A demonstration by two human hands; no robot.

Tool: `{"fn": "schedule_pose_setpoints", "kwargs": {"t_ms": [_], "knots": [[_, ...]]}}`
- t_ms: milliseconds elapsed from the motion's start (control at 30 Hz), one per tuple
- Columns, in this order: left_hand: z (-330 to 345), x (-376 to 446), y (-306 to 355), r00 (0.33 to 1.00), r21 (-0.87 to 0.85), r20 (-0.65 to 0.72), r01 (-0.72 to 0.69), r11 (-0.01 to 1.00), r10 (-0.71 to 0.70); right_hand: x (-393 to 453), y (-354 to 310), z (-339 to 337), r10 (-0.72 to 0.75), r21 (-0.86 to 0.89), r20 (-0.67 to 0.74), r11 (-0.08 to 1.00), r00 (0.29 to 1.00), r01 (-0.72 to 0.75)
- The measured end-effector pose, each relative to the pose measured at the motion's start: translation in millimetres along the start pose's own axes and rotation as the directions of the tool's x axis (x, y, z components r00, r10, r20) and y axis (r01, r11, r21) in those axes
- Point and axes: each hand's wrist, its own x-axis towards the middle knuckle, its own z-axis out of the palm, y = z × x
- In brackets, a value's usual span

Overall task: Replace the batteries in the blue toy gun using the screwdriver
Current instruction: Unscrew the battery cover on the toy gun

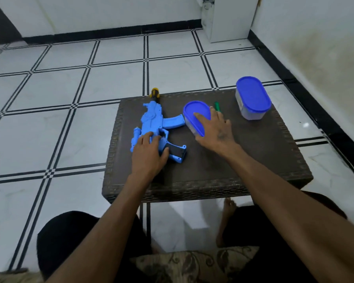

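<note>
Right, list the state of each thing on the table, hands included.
Blue plastic toy gun: lying flat.
Near blue-lidded tub: lid on.
Far blue-lidded tub: lid on, untouched.
Green-handled screwdriver: lying untouched.
Left hand: resting on gun.
Right hand: on near tub.

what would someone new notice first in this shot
The bright blue toy gun lies on the left of the dark table, with the left hand resting on its grip end. Two blue-lidded containers stand out too: the near one under the right hand, the far one at the back right corner.
</note>
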Motion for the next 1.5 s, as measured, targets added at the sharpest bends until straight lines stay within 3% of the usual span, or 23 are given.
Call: {"fn": "schedule_pose_setpoints", "kwargs": {"t_ms": [100, 267, 433, 600, 733, 800, 900, 1033, 1200, 1333, 1500], "knots": [[-0.1, -1.0, 1.0, 1.0, -0.002, 0.002, 0.003, 1.0, -0.003, -9.7, 3.6, -3.0, 0.027, 0.051, -0.018, 0.998, 0.999, -0.026], [0.8, -5.7, 11.0, 0.99, -0.067, -0.144, -0.004, 0.998, -0.006, -59.6, 25.7, -3.0, 0.124, 0.13, -0.132, 0.986, 0.984, -0.107], [10.1, -4.6, 15.6, 0.994, -0.013, -0.102, -0.037, 0.999, 0.035, -96.2, 77.3, -5.7, 0.25, 0.059, -0.247, 0.968, 0.936, -0.243], [13.3, -7.7, 21.2, 0.997, 0.039, -0.052, -0.05, 0.998, 0.052, -99.0, 118.1, -9.2, 0.343, 0.05, -0.213, 0.939, 0.915, -0.34], [12.5, -7.1, 22.9, 0.997, 0.073, -0.021, -0.068, 0.995, 0.07, -93.8, 120.4, -10.1, 0.349, 0.022, -0.178, 0.936, 0.92, -0.351], [12.4, -7.5, 22.7, 0.997, 0.078, -0.021, -0.076, 0.994, 0.078, -91.7, 112.4, -13.4, 0.328, -0.009, -0.249, 0.94, 0.912, -0.34], [14.3, -8.0, 26.5, 0.996, 0.086, -0.01, -0.09, 0.992, 0.091, -75.7, 84.4, -24.7, 0.196, 0.053, -0.35, 0.981, 0.916, -0.189], [13.4, -8.5, 36.0, 0.995, 0.04, -0.025, -0.091, 0.995, 0.092, -14.7, 46.0, -35.1, 0.069, 0.133, -0.199, 0.99, 0.978, -0.043], [8.4, -3.4, 14.6, 0.986, -0.017, -0.131, -0.104, 0.994, 0.101, 65.3, 30.3, -16.8, 0.148, 0.169, 0.057, 0.973, 0.987, -0.156], [2.5, 9.2, -13.0, 0.995, -0.015, -0.035, -0.092, 0.996, 0.091, 94.3, 31.2, 0.6, 0.237, 0.155, 0.066, 0.957, 0.969, -0.245], [-2.3, 12.8, -19.3, 0.989, -0.068, 0.089, -0.11, 0.992, 0.116, 100.4, 37.7, 7.5, 0.255, 0.234, -0.05, 0.943, 0.966, -0.237]]}}
